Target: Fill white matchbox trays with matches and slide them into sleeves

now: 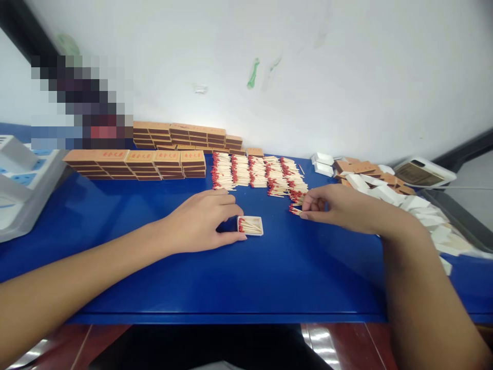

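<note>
A small white matchbox tray [250, 225] with a few red-tipped matches in it lies on the blue table [246, 277]. My left hand [202, 221] curls round the tray's left end, thumb and fingers holding it. My right hand [331, 205] rests to the right and pinches a small bunch of matches [296, 208] at the near right edge of the match rows [258, 172]. These matches lie in several neat rows further back, red heads mostly to the left.
Stacks of orange matchboxes [136, 164] line the back left, with more [185, 136] against the white wall. A heap of white trays and orange sleeves [385, 187] lies at the right. A white device [19, 185] stands at the left and a scale [421, 173] at the far right.
</note>
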A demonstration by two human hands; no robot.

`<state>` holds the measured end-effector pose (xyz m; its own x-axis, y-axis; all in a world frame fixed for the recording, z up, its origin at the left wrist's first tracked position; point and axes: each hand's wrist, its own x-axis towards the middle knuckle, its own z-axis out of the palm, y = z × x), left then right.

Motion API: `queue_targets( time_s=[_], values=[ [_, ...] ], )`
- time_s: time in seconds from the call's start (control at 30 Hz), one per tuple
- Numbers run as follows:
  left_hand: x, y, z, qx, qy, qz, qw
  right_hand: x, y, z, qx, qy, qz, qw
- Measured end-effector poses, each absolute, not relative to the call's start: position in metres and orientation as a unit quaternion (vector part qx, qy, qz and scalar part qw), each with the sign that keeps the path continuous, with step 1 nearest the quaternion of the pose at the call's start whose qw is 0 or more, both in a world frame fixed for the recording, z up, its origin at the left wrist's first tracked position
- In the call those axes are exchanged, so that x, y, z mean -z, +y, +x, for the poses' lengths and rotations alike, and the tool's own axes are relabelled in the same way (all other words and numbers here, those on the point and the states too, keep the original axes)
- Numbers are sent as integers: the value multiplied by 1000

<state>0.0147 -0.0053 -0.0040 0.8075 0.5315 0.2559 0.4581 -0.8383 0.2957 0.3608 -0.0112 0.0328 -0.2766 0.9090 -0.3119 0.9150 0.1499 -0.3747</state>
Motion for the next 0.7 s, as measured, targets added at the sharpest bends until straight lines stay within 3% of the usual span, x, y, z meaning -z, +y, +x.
queue_targets(
  time_s=[0.17,0.3,0.47,0.7],
  values=[
    [4,-6,14,-166,259,945,107,-36,-10,360,248,767,592,-16],
    [6,-6,14,-168,262,944,107,-42,-14,346,237,775,579,-86],
    [6,-6,15,-167,266,943,107,-38,-24,307,331,787,490,-176],
    [8,-6,15,-173,262,944,101,-17,-28,272,398,770,445,-225]
  ],
)
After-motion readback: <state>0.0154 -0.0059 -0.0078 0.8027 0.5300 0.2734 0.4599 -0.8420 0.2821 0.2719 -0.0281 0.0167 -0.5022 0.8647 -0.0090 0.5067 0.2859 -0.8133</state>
